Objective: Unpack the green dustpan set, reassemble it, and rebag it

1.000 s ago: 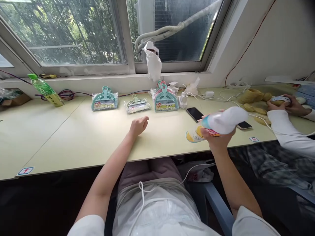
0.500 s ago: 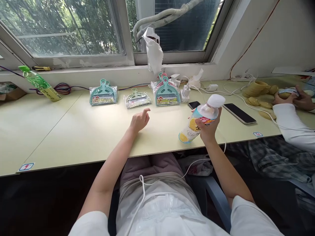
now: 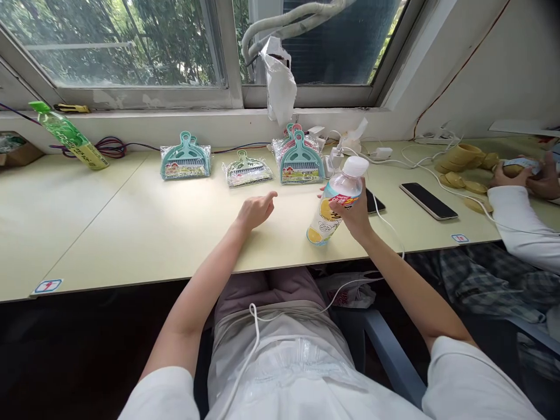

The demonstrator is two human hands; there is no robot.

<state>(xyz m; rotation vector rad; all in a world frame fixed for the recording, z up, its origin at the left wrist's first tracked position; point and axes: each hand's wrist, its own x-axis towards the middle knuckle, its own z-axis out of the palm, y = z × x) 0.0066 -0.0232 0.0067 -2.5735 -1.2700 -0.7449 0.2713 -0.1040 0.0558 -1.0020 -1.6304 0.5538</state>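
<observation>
My right hand (image 3: pixel 355 214) is wrapped round a clear plastic drink bottle (image 3: pixel 331 205) with a white cap and a yellow lemon label. The bottle leans to the right near the table's front edge; I cannot tell whether its base touches the tabletop. My left hand (image 3: pixel 257 211) rests at the middle of the table with its fingers loosely curled and nothing in them. Beyond it lie green mini dustpan-and-brush sets in clear wrap: one on the left (image 3: pixel 186 160), a flatter one in the middle (image 3: pixel 247 170) and an overlapping stack on the right (image 3: pixel 301 160).
A black phone (image 3: pixel 375 202) lies behind my right hand, and another phone (image 3: pixel 429 201) farther right. White cables (image 3: pixel 409 163) cross the table. A green bottle (image 3: pixel 70 137) leans at the left. At the right, a co-worker's hands (image 3: pixel 510 175) hold an item beside yellowish pieces (image 3: pixel 459 158).
My right hand has carried the drink bottle left and slightly up in view, uncovering more of the black phone. My left hand has shifted slightly right.
</observation>
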